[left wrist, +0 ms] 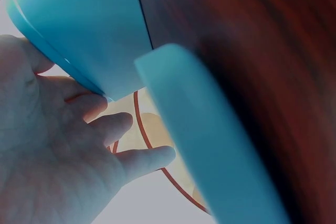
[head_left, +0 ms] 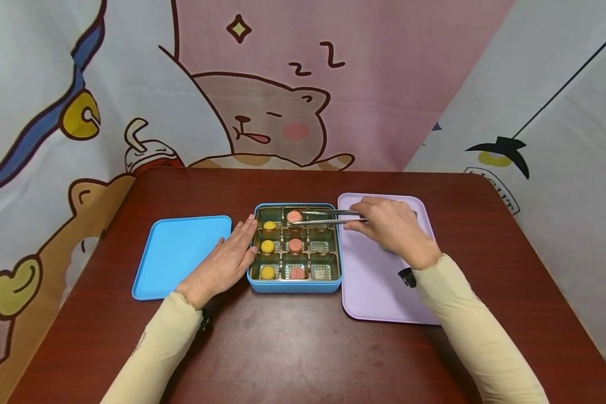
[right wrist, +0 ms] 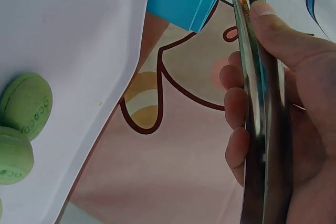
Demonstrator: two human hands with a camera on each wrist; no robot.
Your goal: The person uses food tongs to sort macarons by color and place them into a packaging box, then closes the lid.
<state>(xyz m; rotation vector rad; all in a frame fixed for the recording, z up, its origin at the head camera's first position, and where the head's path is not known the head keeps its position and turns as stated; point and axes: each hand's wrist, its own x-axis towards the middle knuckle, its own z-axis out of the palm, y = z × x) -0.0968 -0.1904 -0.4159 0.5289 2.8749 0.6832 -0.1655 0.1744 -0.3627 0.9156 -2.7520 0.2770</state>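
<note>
In the head view a blue box (head_left: 295, 287) holds a gold divided insert. Yellow macaron-like pieces (head_left: 267, 246) sit in its left column, pink ones (head_left: 295, 245) in the middle column. My left hand (head_left: 222, 264) rests against the box's left side, fingers extended along the rim. Metal tongs (head_left: 323, 222) are gripped in my right hand (head_left: 391, 227); they reach left over the box's back row. Their tips are at the pink piece (head_left: 294, 216) in the back middle compartment; whether they pinch it I cannot tell. The right wrist view shows fingers wrapped round the tongs.
A light purple tray (head_left: 384, 297) lies right of the box, partly beneath my right forearm. Green round pieces (right wrist: 26, 103) with stamped lettering are on it. Left of the box lies a flat blue lid (head_left: 182, 247). A cartoon-printed cloth (head_left: 384, 84) hangs behind the brown table (head_left: 283, 348).
</note>
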